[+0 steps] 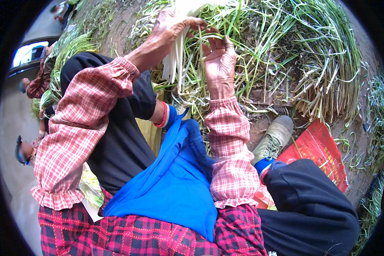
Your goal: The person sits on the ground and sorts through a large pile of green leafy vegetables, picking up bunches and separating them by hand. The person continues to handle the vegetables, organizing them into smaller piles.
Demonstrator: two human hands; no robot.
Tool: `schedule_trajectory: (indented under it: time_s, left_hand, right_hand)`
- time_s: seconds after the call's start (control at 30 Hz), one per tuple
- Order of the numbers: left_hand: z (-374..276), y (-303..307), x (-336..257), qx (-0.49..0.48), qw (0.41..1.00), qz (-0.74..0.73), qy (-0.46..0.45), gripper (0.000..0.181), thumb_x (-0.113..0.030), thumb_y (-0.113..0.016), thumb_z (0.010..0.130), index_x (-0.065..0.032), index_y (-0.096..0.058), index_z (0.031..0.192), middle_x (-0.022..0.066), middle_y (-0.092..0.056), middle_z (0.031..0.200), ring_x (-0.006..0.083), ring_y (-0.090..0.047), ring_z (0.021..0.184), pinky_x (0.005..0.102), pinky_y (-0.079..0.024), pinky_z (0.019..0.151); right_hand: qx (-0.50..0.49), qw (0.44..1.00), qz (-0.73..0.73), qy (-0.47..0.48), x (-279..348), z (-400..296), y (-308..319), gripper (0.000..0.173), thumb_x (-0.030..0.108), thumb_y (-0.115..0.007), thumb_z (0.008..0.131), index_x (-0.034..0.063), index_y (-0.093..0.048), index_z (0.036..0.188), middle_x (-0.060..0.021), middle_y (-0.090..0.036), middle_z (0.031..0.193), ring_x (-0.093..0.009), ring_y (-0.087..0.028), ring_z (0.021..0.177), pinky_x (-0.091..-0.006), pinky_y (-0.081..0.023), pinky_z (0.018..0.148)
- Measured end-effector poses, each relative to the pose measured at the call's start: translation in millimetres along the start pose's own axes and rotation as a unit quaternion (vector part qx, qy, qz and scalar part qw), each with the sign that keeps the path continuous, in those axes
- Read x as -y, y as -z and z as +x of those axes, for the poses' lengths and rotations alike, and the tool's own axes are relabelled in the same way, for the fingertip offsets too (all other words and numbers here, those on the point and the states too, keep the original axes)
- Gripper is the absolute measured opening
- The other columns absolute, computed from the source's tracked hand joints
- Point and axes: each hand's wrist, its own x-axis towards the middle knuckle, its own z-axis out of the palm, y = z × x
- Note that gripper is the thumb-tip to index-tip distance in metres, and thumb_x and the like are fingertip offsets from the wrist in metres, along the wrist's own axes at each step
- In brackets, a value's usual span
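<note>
My left hand [176, 27], at the top of the view, is closed around a bunch of long pale stalks [178, 59]. Their lower ends hang below the fist, and their upper part is washed out by bright light. One thin pale stalk [201, 48] hangs apart from the bunch near the left fingertips. Just to the right, my right hand [221, 52] has its palm showing and its fingers curled. A narrow green leaf [243, 49] runs across those fingers; whether they grip it I cannot tell. Loose green and straw-coloured leaves [252, 28] lie beneath both hands.
A thick bundle of green stalks [334, 70] lies at right, its brownish ends towards me. A red sack [321, 153] bearing writing lies beside my canvas shoe [273, 136]. Blue cloth [172, 185] covers my lap. Several people are at left, including one in dark red [40, 83].
</note>
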Motion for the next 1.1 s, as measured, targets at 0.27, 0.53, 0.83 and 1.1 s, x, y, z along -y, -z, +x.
schedule_trajectory:
  time_s: [0.27, 0.53, 0.83, 1.1]
  left_hand:
    - [27, 6, -7, -0.061, 0.984, -0.159, 0.054, 0.028, -0.024, -0.063, 0.081, -0.0033, -0.063, 0.099, 0.0040, -0.063, 0.084, 0.0113, -0.060, 0.072, 0.0204, -0.048, 0.061]
    - [27, 52, -19, -0.068, 0.973, -0.219, 0.022, 0.028, -0.024, -0.064, 0.081, -0.0034, -0.063, 0.099, 0.0039, -0.063, 0.084, 0.0112, -0.060, 0.071, 0.0203, -0.048, 0.060]
    - [22, 90, -16, -0.081, 0.966, -0.241, 0.036, 0.028, -0.024, -0.064, 0.080, -0.0034, -0.063, 0.099, 0.0038, -0.063, 0.083, 0.0111, -0.060, 0.071, 0.0201, -0.047, 0.059]
    - [22, 77, -2, -0.069, 0.967, -0.236, 0.067, 0.028, -0.023, -0.065, 0.080, -0.0035, -0.062, 0.099, 0.0037, -0.063, 0.083, 0.0111, -0.060, 0.070, 0.0200, -0.047, 0.058]
  right_hand:
    - [0.047, 0.996, 0.038, -0.070, -1, -2, 8, 0.012, 0.021, -0.048, 0.088, 0.0110, -0.047, 0.082, 0.0025, -0.038, 0.058, -0.013, -0.042, 0.053, -0.0250, -0.033, 0.046]
    - [0.087, 0.974, -0.202, -0.058, -3, -24, -4, 0.015, 0.019, -0.045, 0.090, 0.0052, -0.050, 0.091, 0.0059, -0.026, 0.053, -0.006, -0.027, 0.044, -0.0213, -0.024, 0.038]
    - [0.085, 0.890, -0.447, -0.031, -18, -28, 28, 0.016, 0.015, -0.069, 0.077, 0.0009, -0.067, 0.085, 0.0044, -0.058, 0.067, -0.002, -0.048, 0.058, -0.0162, -0.035, 0.051]
    - [0.012, 0.777, -0.629, -0.011, -8, -31, 105, 0.023, 0.023, -0.065, 0.074, 0.0014, -0.068, 0.081, -0.0068, -0.062, 0.067, -0.016, -0.055, 0.060, -0.0297, -0.043, 0.058]
